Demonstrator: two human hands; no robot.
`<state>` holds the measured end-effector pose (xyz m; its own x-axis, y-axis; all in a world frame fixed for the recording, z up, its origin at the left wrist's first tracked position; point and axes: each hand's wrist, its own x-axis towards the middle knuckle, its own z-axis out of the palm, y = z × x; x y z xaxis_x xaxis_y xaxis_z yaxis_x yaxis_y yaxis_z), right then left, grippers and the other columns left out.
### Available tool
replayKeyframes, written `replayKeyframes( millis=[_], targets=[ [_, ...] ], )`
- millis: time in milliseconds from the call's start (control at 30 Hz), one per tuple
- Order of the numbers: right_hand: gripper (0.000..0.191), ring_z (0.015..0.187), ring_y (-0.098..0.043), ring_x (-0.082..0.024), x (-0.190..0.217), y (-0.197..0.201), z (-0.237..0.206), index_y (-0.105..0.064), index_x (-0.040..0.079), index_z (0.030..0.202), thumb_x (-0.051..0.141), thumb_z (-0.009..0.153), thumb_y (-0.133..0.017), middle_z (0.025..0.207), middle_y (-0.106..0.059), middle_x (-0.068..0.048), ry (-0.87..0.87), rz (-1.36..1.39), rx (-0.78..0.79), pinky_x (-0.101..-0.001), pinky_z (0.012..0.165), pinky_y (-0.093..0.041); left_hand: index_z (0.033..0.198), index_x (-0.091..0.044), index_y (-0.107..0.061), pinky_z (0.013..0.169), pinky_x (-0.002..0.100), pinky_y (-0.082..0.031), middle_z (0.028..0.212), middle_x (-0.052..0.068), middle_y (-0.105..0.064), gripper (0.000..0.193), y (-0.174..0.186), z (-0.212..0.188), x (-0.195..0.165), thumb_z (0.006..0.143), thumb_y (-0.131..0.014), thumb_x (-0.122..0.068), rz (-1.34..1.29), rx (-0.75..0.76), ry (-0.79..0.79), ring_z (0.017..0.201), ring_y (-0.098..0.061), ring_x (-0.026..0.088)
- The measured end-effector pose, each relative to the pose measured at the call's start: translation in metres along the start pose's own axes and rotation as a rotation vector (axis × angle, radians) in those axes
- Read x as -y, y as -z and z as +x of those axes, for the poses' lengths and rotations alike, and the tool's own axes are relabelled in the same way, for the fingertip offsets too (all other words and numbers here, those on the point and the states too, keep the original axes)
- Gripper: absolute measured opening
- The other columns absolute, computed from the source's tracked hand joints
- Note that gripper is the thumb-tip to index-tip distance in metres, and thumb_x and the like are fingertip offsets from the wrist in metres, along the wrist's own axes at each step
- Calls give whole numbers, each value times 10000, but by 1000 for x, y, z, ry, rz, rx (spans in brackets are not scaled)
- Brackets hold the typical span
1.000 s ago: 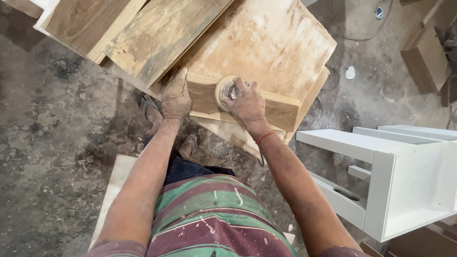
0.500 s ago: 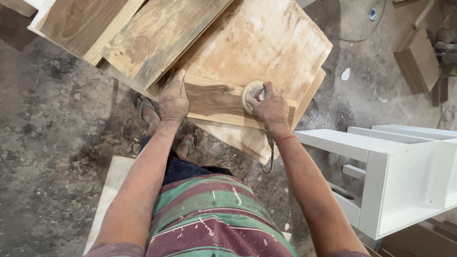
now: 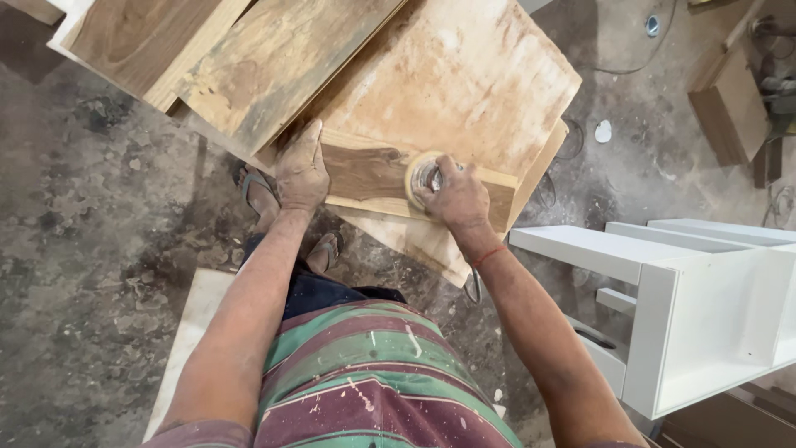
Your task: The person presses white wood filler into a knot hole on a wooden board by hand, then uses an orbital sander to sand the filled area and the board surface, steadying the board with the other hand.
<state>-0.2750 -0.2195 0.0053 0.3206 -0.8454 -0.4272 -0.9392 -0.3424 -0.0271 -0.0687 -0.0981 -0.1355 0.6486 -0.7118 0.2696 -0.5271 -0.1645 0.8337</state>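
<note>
A round sanding disc point(image 3: 423, 176) is gripped in the right hand point(image 3: 454, 197), fingers clamped around it, and pressed onto a dark wooden plank point(image 3: 369, 170). The plank lies along the near edge of a plywood sheet point(image 3: 464, 75). Its left end is held down by the left hand point(image 3: 300, 170), fingers together and flat.

The board point(image 3: 373, 170) was dark brown with a pale tan edge; the sanding disc point(image 3: 419, 176) was yellowish tan. The plywood sheet point(image 3: 464, 75) was light orange-brown. The shirt point(image 3: 365, 390) bore green and maroon stripes (flecked with pale paint). The cabinet point(image 3: 705, 315) was white; the floor point(image 3: 91, 216) was mottled grey.
</note>
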Motion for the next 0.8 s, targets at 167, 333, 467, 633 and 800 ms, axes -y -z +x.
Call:
replayKeyframes(
  millis=[167, 333, 467, 633, 800],
  targets=[
    [619, 993, -683, -463, 5, -4, -4, -571, 197, 1290, 517, 812, -800, 1193, -557, -276, 37, -9, 13, -525, 814, -593, 1332, -84, -690, 1039, 434, -528, 1270, 163, -724, 290, 0, 0, 0, 1074, -565, -127, 7, 4, 24, 1182, -687, 344],
    [650, 1007, -685, -444, 20, 0, 11, -543, 200, 1325, 508, 811, -794, 1187, -558, -253, 39, -8, 56, -517, 817, -597, 1338, -71, -683, 1046, 421, -531, 1272, 174, -718, 294, 0, 0, -1, 1070, -572, -120, -14, -5, 10, 1190, -689, 343],
    [676, 1007, -680, -451, 19, 6, 14, -542, 206, 1329, 548, 809, -806, 1188, -558, -259, 49, -9, 50, -512, 826, -590, 1329, -64, -689, 1052, 424, -530, 1268, 177, -721, 293, 2, -1, -3, 1062, -578, -114, -3, -7, 24, 1191, -689, 341],
    [676, 979, -691, -448, 15, 12, 16, -533, 200, 1348, 519, 816, -801, 1191, -554, -274, 14, -24, 33, -503, 812, -601, 1315, -63, -696, 1055, 420, -535, 1268, 176, -724, 278, 0, 1, -3, 1066, -582, -107, -23, -11, 21, 1197, -689, 336],
    [641, 995, -681, -456, 25, 10, 9, -549, 180, 1317, 520, 835, -801, 1172, -553, -276, 43, -8, 40, -509, 810, -598, 1334, -70, -688, 1069, 427, -524, 1286, 169, -724, 293, -3, -1, 1, 1076, -560, -123, 20, -14, -13, 1219, -682, 338]
  ],
)
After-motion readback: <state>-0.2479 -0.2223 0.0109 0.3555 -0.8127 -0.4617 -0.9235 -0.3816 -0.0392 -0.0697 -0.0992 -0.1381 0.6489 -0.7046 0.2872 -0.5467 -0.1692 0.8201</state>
